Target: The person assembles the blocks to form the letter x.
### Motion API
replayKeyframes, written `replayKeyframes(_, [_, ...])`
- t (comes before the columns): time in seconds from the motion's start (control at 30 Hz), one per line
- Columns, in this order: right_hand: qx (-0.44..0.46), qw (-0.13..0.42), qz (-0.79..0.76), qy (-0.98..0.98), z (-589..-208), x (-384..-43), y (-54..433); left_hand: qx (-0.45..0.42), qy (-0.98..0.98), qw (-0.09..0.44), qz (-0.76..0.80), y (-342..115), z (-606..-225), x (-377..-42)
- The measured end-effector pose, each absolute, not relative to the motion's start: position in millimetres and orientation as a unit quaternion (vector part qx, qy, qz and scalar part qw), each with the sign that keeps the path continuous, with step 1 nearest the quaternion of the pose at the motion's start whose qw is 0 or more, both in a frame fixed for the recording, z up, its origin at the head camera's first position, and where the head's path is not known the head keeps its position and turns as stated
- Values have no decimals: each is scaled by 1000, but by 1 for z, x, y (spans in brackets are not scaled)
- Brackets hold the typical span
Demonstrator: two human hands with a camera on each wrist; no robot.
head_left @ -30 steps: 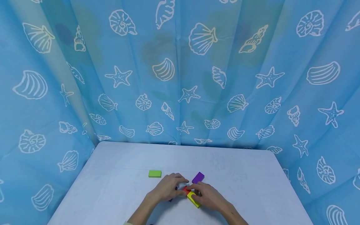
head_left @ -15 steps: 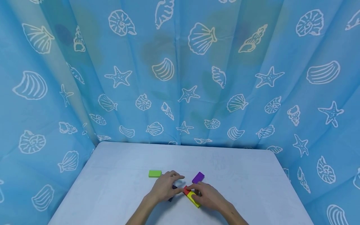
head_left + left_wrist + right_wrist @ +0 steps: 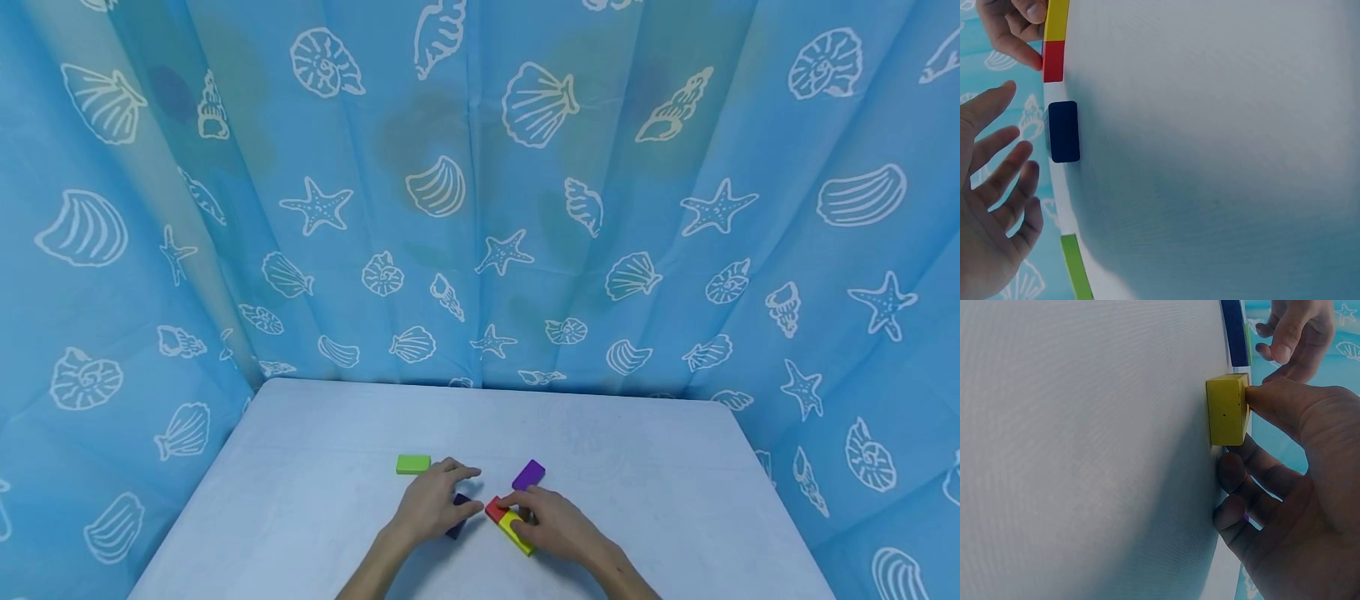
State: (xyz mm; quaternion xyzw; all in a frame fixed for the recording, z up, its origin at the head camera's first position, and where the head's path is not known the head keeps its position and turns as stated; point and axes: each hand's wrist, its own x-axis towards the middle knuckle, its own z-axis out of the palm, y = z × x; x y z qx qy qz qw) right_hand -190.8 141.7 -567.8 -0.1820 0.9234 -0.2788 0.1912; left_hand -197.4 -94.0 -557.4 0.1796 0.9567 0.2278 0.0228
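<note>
Red block and yellow block lay end to end on the white table, one line, long axis slanting from far-left to near-right, red at the far end. Right hand was partly curled on the pair: thumb and a finger gripped yellow, index fingertip touched red. Left hand had fingers spread loosely, holding nothing, over the dark blue block, which slanted the other way, near-left to far-right. Purple block slanted likewise, beyond the right hand; green block lay roughly crosswise, beside the left.

Head view: left thumb covered part of dark blue; right thumb covered part of yellow. Left wrist view cut off yellow at top, green at bottom. Right wrist view: red mostly hidden behind yellow, purple just a sliver.
</note>
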Motion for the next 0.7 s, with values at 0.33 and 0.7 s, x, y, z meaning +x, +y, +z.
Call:
replayKeyframes(0.33, [-176,194,-277,925,-568,-190,142,153,950,44,268,-98,-558,-194])
replayKeyframes(0.7, [-182,186,-279,924,-566,-189,142,119,946,53,295,-102,-562,-192])
